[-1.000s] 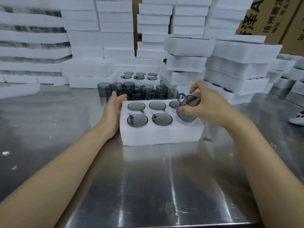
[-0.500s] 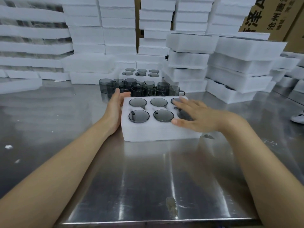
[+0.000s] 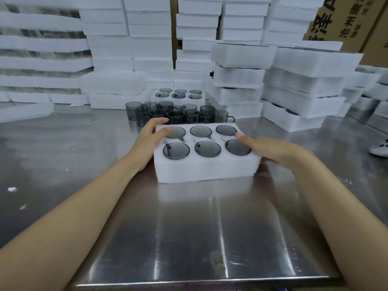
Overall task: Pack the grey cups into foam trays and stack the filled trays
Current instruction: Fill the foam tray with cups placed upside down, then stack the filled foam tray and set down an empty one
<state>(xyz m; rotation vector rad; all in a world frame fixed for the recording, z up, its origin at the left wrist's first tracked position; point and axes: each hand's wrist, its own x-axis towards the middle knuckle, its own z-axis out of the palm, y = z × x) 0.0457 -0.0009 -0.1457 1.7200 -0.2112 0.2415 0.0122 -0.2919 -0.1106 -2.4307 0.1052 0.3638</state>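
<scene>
A white foam tray (image 3: 205, 171) lies on the steel table in front of me, with a grey cup (image 3: 207, 149) in each of its several round pockets. My left hand (image 3: 149, 139) grips the tray's left end, thumb on top near the far left cup and fingers round the far corner. At the tray's right end, my right hand (image 3: 270, 150) holds on with the thumb lying on the top face and the fingers down the side. A cluster of loose grey cups (image 3: 174, 114) stands just behind the tray.
Behind the loose cups sits another filled tray (image 3: 178, 100). Foam tray stacks rise at the right (image 3: 304, 80), the back (image 3: 147, 38) and the left (image 3: 42, 59). Cardboard boxes (image 3: 346, 22) stand at the far right. A white object (image 3: 380, 149) lies at the table's right edge.
My right hand set the last cup into the near right pocket, pressed flat on it, then slid to the tray's right end. My left hand's thumb came up onto the tray top.
</scene>
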